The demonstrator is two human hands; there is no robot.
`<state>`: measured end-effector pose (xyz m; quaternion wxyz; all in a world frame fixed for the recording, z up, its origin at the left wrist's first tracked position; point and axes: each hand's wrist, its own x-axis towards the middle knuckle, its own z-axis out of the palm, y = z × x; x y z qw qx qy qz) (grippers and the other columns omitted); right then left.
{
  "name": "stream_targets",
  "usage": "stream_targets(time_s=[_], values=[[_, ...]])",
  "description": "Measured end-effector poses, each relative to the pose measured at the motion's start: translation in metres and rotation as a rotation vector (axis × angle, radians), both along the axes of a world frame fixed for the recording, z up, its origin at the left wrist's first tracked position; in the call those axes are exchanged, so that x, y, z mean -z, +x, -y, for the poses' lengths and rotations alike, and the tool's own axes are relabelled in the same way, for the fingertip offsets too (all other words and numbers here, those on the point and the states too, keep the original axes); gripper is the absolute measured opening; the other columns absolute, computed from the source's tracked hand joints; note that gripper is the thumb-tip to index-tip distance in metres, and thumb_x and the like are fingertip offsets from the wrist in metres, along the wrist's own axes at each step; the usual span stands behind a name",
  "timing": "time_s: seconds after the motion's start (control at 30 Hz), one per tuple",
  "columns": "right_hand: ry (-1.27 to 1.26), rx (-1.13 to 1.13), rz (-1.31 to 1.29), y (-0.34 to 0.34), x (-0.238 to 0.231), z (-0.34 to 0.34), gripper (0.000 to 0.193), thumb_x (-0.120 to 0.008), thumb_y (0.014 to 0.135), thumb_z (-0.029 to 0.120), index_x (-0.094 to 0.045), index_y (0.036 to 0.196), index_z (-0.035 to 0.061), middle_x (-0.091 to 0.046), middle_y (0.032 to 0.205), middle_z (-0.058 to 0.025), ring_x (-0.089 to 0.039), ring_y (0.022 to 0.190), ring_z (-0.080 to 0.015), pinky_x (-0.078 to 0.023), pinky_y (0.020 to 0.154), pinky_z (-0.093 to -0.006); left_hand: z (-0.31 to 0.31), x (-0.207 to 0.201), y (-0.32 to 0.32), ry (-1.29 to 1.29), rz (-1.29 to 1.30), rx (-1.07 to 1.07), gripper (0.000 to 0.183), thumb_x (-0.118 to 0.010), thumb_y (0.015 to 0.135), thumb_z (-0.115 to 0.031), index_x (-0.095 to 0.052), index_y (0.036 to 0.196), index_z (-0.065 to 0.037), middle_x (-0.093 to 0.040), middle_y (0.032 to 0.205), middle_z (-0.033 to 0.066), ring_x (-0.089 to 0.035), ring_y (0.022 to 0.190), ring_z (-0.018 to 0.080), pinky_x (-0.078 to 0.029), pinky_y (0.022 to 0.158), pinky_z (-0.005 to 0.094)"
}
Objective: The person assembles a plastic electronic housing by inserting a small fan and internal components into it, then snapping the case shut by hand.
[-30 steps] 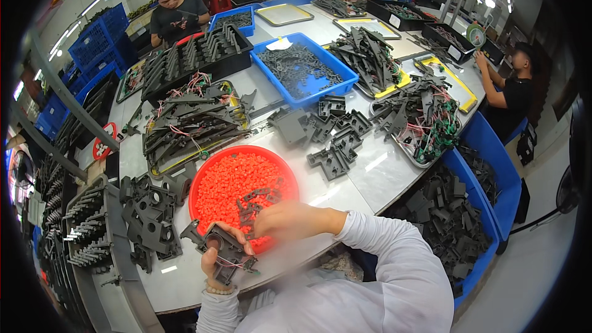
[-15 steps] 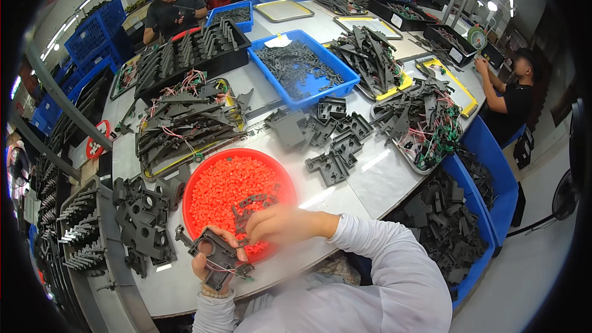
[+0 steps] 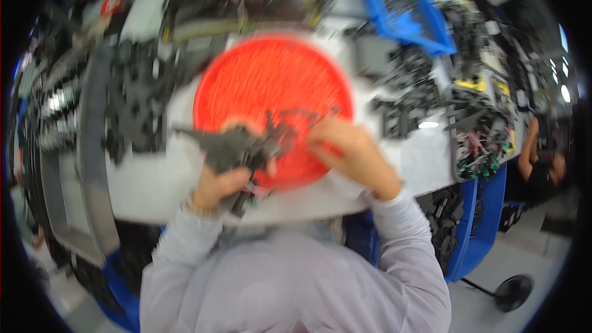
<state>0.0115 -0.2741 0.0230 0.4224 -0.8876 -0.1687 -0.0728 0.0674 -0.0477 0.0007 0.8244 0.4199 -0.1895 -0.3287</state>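
My left hand (image 3: 217, 186) is closed around a dark grey plastic housing (image 3: 228, 150), holding it over the near left rim of a round red tray (image 3: 202, 98). Thin wires hang from the housing's lower side. Small red-orange pieces (image 3: 271, 80) fill the tray, smeared by motion. Some small dark grey parts (image 3: 283, 128) lie on them, between my hands. Over the tray's right side is my right hand (image 3: 361, 151), fingers bent and drawn together. Whatever its fingertips may pinch is too blurred to make out.
Dark grey housings (image 3: 139, 98) are heaped left of the tray, and more parts (image 3: 401, 108) lie to its right. A blue bin (image 3: 441, 43) stands at the far right. Wired parts (image 3: 481, 148) fill a tray by the right edge. Blue bins (image 3: 484, 228) stand below the table.
The view has swung down and is now blurred. My right hand has moved away from the housing to the tray's right side. My left hand still holds the housing, now turned differently.
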Motion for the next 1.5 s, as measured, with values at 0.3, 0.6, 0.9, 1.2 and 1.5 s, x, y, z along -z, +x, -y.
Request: stream_targets(time_s=[0.3, 0.6, 0.9, 1.2, 1.5], values=[[-0.391, 0.123, -0.108, 0.015, 0.013, -0.009, 0.015, -0.068, 0.069, 0.01, -0.064, 0.082, 0.004, -0.059, 0.076, -0.0088, -0.058, 0.072, -0.0275, -0.047, 0.061, -0.0364, -0.005, 0.002, 0.004, 0.141, 0.054, -0.117, 0.069, -0.071, 0.063, -0.036, -0.04, 0.111, 0.001, -0.055, 0.086, 0.0189, -0.058, 0.072, 0.0239, -0.05, 0.065, 0.0322], [-0.331, 0.165, 0.009, 0.0, 0.017, -0.029, 0.012, -0.069, 0.067, 0.007, -0.064, 0.078, 0.0035, -0.059, 0.075, -0.0088, -0.056, 0.072, -0.0271, -0.047, 0.064, -0.0361, -0.018, -0.004, -0.008, 0.229, 0.022, 0.006, 0.07, -0.072, 0.063, -0.032, -0.039, 0.114, 0.004, -0.056, 0.093, 0.0168, -0.061, 0.078, 0.0231, -0.05, 0.069, 0.0325], [-0.255, 0.223, 0.125, 0.0, 0.025, -0.03, 0.012, -0.065, 0.064, 0.0, -0.062, 0.075, 0.0037, -0.06, 0.074, -0.0071, -0.056, 0.068, -0.0251, -0.046, 0.059, -0.034, -0.016, 0.017, -0.011, 0.079, 0.161, -0.111, 0.031, -0.071, 0.069, 0.001, -0.057, 0.097, -0.002, -0.06, 0.083, 0.0016, -0.055, 0.072, 0.0074, -0.045, 0.062, 0.0222], [-0.348, 0.181, 0.069, -0.001, 0.029, -0.028, 0.013, -0.067, 0.063, 0.002, -0.06, 0.073, 0.0031, -0.057, 0.07, -0.0081, -0.054, 0.068, -0.0258, -0.045, 0.06, -0.0361, -0.013, 0.007, -0.011, 0.119, 0.052, -0.086, 0.033, -0.071, 0.071, 0.001, -0.056, 0.1, -0.003, -0.06, 0.084, 0.0014, -0.055, 0.072, 0.0069, -0.046, 0.062, 0.0217], [-0.129, 0.273, 0.095, -0.004, 0.026, -0.032, 0.023, -0.067, 0.058, -0.004, -0.061, 0.078, 0.0023, -0.059, 0.076, -0.0099, -0.056, 0.074, -0.0268, -0.046, 0.064, -0.0332, -0.012, 0.016, -0.012, 0.105, 0.147, -0.088, 0.039, -0.074, 0.07, -0.001, -0.054, 0.104, -0.003, -0.059, 0.089, 0.0025, -0.055, 0.081, 0.0083, -0.048, 0.067, 0.0238]])
